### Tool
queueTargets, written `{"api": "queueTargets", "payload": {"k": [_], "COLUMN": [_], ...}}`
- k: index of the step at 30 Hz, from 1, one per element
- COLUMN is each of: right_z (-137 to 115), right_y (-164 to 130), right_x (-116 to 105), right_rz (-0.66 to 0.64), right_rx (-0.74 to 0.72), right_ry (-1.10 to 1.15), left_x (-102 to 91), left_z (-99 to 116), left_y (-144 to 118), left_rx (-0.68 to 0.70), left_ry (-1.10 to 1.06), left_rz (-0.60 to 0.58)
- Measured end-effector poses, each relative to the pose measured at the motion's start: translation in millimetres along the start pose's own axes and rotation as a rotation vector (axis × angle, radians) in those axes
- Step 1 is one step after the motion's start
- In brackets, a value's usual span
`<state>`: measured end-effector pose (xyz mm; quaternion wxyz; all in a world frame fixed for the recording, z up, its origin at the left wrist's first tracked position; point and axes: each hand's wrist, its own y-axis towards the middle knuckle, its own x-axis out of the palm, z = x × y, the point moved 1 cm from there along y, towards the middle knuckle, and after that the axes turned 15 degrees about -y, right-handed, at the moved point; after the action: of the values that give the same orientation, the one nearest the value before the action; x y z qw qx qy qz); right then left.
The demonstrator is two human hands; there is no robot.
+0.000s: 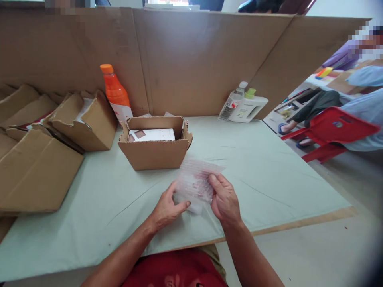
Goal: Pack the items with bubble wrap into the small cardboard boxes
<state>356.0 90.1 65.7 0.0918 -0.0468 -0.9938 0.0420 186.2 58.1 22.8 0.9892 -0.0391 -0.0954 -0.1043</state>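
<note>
Flattened cartons (32, 171): a heap of folded cardboard lies at the far left of the surface (269, 167), which is covered in pale green sheet.
Tipped carton (86, 121): a small cardboard box lies on its side just right of that heap, its flaps loose.
Orange bottle (115, 93): it stands upright behind the tipped carton, against the cardboard screen (191, 59); it has an orange cap and a white label low down.
Open carton (155, 143): it sits near the middle of the surface with its flaps up, and 1 white box (152, 134) lies flat inside it.
My left hand (168, 208): it grips the near-left edge of the bubble wrap bundle (196, 184), thumb on the underside, fingers curled behind.
Bubble wrap bundle: I hold it in the air between both hands, just in front of the open carton and apart from it; something reddish shows through the wrap, too blurred to name.
My right hand (224, 199): it grasps the right edge of the bundle, fingers closed over the top of the wrap.
Water bottle (231, 103): clear plastic, leaning against the white jug (249, 107), which has a green cap; both are at the back right by the screen.
Red plastic chair (332, 131): on the floor beyond the surface's right edge, with a person's sandalled foot (285, 127) beside it.
</note>
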Motion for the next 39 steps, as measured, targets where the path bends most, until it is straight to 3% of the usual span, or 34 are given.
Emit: {"api": "queueTargets", "payload": {"k": [3, 8, 12, 15, 17, 20, 23, 25, 28, 32, 34, 36, 39], "right_z": [-8, 14, 47, 57, 55, 55, 62, 65, 58, 44, 42, 46, 57], "right_y": [9, 52, 85, 84, 71, 46, 32, 30, 24, -7, -24, -33, -28], "right_x": [-4, -19, -39, -61, -69, -62, -45, -40, -52, -76, -78, -71, -57], "right_rz": [0.107, 0.213, 0.264, 0.288, 0.223, -0.045, -0.277, -0.322, -0.309, -0.559, -0.607, -0.496, -0.21], "right_rx": [-0.051, -0.131, -0.18, -0.254, -0.388, -0.597, -0.641, -0.616, -0.614, -0.636, -0.613, -0.586, -0.601], "right_ry": [0.024, -0.063, -0.436, -0.765, -1.003, -1.29, -1.503, -1.537, -1.419, -1.251, -1.207, -1.188, -1.252], "left_x": [4.9, 4.4, 6.6, 8.2, 9.8, 12.3, 13.2, 11.6, 6.5, 0.6, 0.4, 2.2, 5.9], "left_z": [-8, -17, -22, -24, -26, -27, -26, -23, -16, -7, -5, -3, -2], "left_y": [-8, -32, -36, -36, -36, -36, -37, -37, -39, -39, -34, -27, -19], "left_rx": [-0.145, -0.267, -0.357, -0.366, -0.359, -0.346, -0.404, -0.453, -0.452, -0.418, -0.408, -0.392, -0.328], "left_ry": [-0.154, -0.333, -0.332, -0.31, -0.288, -0.244, -0.18, -0.154, -0.218, -0.291, -0.268, -0.251, -0.231], "left_rz": [-0.07, 0.033, 0.148, 0.238, 0.258, 0.278, 0.259, 0.242, 0.228, 0.166, 0.146, 0.135, 0.146]}}
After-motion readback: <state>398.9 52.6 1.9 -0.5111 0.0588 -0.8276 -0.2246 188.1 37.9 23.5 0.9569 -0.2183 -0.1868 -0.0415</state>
